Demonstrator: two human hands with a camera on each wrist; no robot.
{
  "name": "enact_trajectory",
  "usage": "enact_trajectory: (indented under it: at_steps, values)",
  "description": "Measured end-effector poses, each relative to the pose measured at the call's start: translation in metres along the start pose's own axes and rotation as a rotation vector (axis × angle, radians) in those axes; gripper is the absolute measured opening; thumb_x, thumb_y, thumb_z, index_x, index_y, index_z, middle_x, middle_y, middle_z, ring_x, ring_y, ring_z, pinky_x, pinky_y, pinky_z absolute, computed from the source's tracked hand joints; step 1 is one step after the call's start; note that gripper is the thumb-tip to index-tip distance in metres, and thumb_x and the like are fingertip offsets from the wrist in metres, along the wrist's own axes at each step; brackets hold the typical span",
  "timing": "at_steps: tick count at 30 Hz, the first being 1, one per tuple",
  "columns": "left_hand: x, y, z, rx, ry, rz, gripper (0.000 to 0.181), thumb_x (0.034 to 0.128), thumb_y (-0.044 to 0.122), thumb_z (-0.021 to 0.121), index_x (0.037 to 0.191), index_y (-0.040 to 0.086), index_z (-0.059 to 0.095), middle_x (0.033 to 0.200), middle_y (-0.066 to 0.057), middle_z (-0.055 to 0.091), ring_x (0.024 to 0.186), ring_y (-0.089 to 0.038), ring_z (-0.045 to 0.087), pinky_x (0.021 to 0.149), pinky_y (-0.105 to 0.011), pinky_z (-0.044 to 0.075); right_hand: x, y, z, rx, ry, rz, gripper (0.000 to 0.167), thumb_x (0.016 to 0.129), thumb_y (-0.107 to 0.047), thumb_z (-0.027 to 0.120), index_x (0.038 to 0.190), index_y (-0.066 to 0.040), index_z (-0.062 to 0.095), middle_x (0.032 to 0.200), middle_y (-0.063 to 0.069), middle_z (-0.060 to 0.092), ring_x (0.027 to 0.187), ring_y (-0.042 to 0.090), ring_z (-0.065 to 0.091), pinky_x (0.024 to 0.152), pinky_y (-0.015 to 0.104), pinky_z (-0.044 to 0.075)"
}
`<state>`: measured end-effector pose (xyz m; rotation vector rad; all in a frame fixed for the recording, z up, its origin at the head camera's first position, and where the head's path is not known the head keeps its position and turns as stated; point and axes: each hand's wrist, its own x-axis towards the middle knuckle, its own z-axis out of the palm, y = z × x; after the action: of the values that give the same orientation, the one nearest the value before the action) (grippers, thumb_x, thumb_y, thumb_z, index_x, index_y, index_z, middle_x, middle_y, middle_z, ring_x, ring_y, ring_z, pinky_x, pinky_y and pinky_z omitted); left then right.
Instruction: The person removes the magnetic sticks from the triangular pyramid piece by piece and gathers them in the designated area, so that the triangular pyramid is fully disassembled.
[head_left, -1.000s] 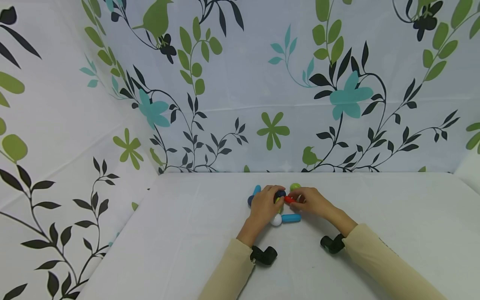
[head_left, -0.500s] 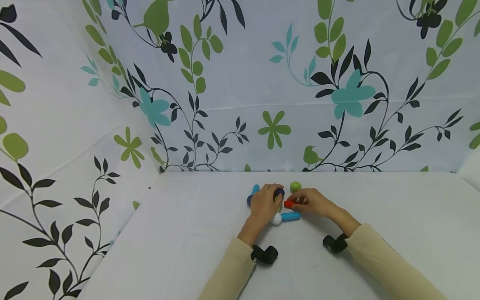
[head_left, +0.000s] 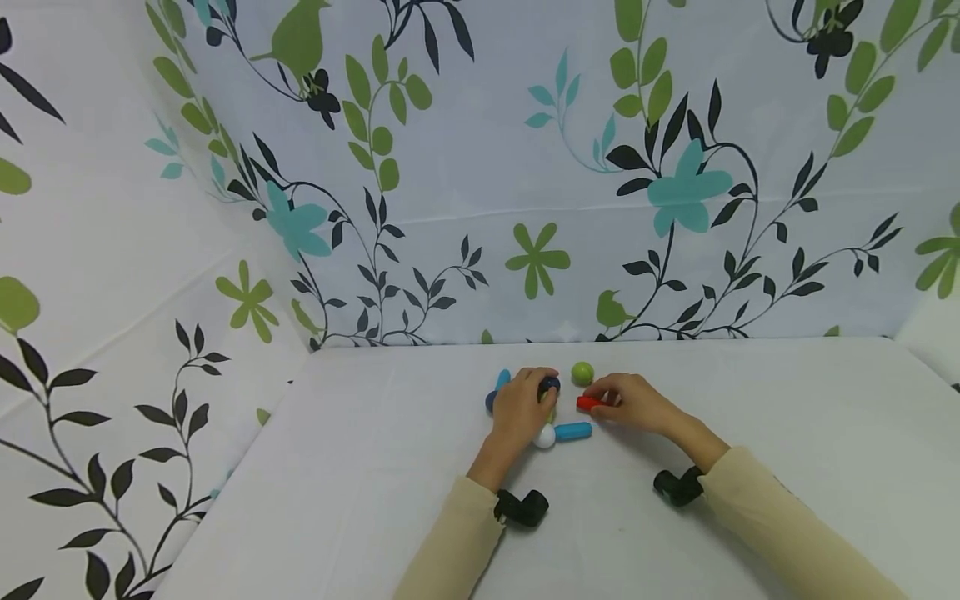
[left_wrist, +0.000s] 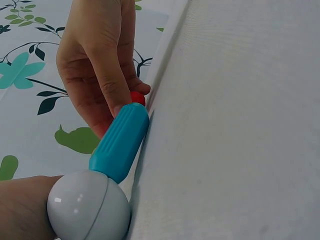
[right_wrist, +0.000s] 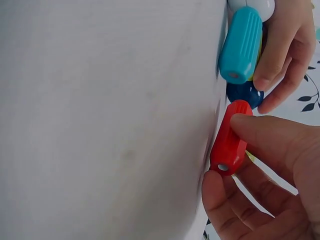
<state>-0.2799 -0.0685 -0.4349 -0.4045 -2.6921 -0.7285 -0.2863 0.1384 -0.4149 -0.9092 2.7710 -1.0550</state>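
Note:
My left hand (head_left: pixel 517 408) curls over a dark blue ball (head_left: pixel 550 384), holding it on the table. From that ball a yellow-green rod, mostly hidden by the hand, runs toward a white ball (left_wrist: pixel 90 207). A light blue ribbed rod (left_wrist: pixel 121 142) is joined to the white ball and points right. My right hand (head_left: pixel 633 404) pinches a short red rod (right_wrist: pixel 231 142) between thumb and fingers. In the head view a gap separates the red rod from the dark blue ball. Just behind the right fingertips lies a green ball (head_left: pixel 582 373).
Left of my left hand are another dark blue ball (head_left: pixel 491 402) and another light blue rod (head_left: pixel 503 379), partly covered by the hand. A white-covered table (head_left: pixel 360 467) meets a leaf-patterned cloth (head_left: pixel 480 183) behind. Black cameras (head_left: pixel 522 508) sit at both wrists.
The red rod, pinched in my right hand, has come away from the dark blue ball and moved a little right. My left hand keeps its hold on that ball. The view has shifted slightly.

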Motion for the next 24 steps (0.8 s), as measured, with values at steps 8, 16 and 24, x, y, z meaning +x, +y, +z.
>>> enact_trajectory:
  at_steps: [8,16,24]
  values:
    - [-0.001,0.001,-0.002,-0.004,0.032,0.027,0.026,0.0941,0.021,0.064,0.119,0.016,0.068,0.115,-0.009,0.067,0.107,-0.025,0.065,0.089,-0.04,0.052,-0.005,0.007,-0.005,-0.014,0.017,0.022,0.025,0.086,-0.001,0.067,0.11,0.005,0.068,0.098,0.012,0.068,0.078,0.016,0.053,0.067,0.025,0.047]
    - [-0.001,-0.002,0.0,-0.009,0.031,0.022,0.026,0.0941,0.021,0.064,0.119,0.017,0.068,0.115,-0.009,0.067,0.107,-0.025,0.065,0.089,-0.04,0.051,-0.004,0.012,-0.01,-0.04,0.012,0.008,0.023,0.087,0.0,0.066,0.11,0.005,0.068,0.098,0.012,0.068,0.079,0.017,0.054,0.069,0.027,0.049]
    - [-0.001,-0.001,-0.001,-0.019,0.022,0.022,0.026,0.0948,0.021,0.063,0.12,0.016,0.068,0.116,-0.01,0.067,0.106,-0.026,0.065,0.089,-0.041,0.051,-0.002,0.02,-0.017,-0.053,0.023,0.065,0.024,0.088,0.0,0.065,0.111,0.004,0.067,0.102,0.014,0.068,0.084,0.022,0.056,0.073,0.031,0.049]
